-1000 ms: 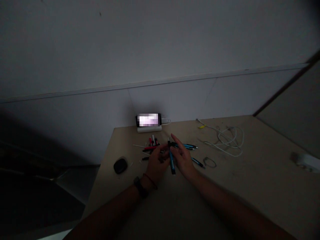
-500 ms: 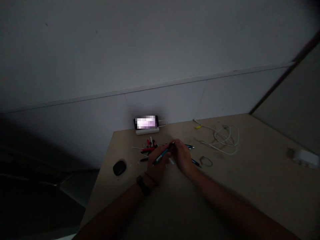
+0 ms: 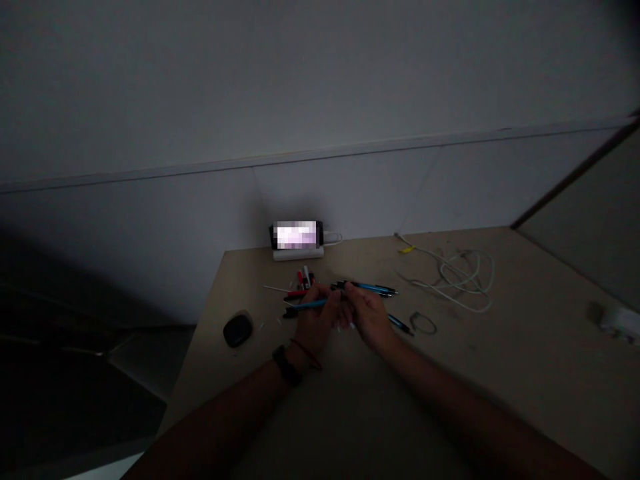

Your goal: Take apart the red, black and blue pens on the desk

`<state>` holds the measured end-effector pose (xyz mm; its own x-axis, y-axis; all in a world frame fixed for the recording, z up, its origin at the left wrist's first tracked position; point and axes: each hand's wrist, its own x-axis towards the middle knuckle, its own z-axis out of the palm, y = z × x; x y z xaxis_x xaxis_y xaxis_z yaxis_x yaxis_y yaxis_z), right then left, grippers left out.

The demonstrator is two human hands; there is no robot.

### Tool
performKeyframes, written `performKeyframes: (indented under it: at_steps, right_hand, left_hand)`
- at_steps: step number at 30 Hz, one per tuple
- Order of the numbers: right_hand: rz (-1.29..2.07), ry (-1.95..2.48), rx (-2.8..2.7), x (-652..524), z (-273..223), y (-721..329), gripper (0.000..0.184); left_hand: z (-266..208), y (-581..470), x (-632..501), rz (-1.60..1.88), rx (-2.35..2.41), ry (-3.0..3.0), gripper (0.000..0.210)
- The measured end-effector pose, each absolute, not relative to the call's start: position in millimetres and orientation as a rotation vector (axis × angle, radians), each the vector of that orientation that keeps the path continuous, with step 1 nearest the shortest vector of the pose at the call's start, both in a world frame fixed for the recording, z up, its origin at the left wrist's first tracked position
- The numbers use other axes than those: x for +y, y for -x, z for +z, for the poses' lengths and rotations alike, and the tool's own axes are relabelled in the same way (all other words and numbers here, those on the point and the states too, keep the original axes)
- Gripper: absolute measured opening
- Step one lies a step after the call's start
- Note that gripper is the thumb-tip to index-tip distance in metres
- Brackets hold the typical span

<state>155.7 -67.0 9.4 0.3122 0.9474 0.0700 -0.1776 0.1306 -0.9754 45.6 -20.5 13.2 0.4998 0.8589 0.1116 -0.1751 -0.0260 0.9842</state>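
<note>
A blue pen (image 3: 311,305) with dark ends lies nearly level in the grip of my left hand (image 3: 316,323). At the pen's right end, the fingers of my right hand (image 3: 369,315) are pinched together; dim light hides exactly what they grip there. Beyond the right hand lie several blue and black pens (image 3: 373,288) side by side. Another dark blue pen (image 3: 401,325) rests just right of that wrist. Behind my left hand is a cluster of red, white and black pen parts (image 3: 304,279), partly covered by the fingers.
A lit phone (image 3: 297,236) leans on a white stand (image 3: 299,254) by the wall. A black rounded case (image 3: 237,331) sits near the table's left edge. To the right are a coiled white cable (image 3: 463,277), a small dark loop (image 3: 423,323) and a white adapter (image 3: 620,321).
The blue pen has turned from a slant to nearly level between my hands. The view has shifted slightly, and more of the pens behind my right hand now shows.
</note>
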Motion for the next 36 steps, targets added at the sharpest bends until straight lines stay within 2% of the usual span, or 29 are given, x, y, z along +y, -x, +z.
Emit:
performKeyframes:
  at_steps: [12, 36]
  right_hand:
    - [0.977, 1.146, -0.975, -70, 8, -155, 0.065]
    - [0.742, 1.272, -1.123, -74, 14, -148, 0.058]
  left_hand:
    - [12, -43, -19, 0.833, 0.692, -1.496, 0.069]
    - [7, -41, -18, 0.866, 0.773, -1.461, 0.071]
